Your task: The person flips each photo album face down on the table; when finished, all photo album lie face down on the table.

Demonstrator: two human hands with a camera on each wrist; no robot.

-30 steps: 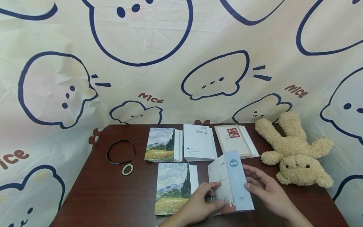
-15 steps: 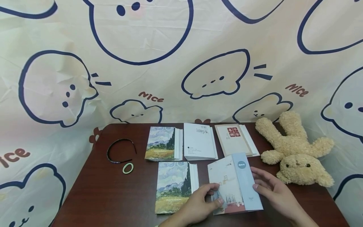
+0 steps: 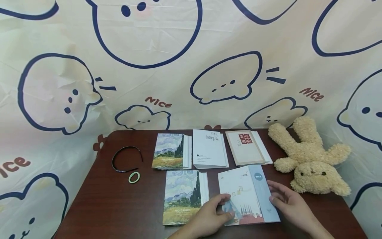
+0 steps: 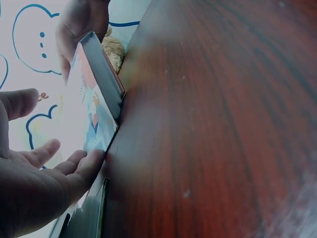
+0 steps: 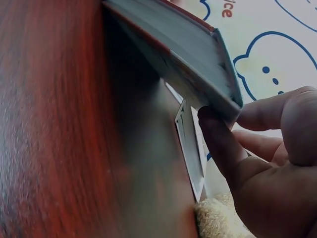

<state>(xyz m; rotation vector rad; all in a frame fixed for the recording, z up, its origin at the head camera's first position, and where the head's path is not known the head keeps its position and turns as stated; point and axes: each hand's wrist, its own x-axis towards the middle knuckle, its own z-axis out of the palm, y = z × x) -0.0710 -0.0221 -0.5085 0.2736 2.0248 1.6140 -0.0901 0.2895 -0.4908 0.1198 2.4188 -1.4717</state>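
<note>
A photo album (image 3: 243, 196) with a pale illustrated cover and a light blue band lies at the front right of the table. Its right side is tilted up off the wood. My right hand (image 3: 290, 204) pinches that raised edge, thumb on the cover and fingers (image 5: 218, 136) below it in the right wrist view. At the opposite edge, my left hand (image 3: 212, 214) touches the album with its fingertips, and its thumb stands apart from the cover in the left wrist view. Just left of this hand lies a landscape-painted photo album (image 3: 181, 196).
Behind stand a smaller landscape album (image 3: 168, 151), a white album (image 3: 209, 149) and a beige album (image 3: 246, 149) in a row. A plush bear (image 3: 311, 159) lies at the right. A black headband (image 3: 113, 162) and a pale green ring (image 3: 134, 177) sit at the left.
The blue-banded album's right side has come down and outward to the right, so its cover lies flatter. My right hand moved along with it; my left hand stayed at the left edge.
</note>
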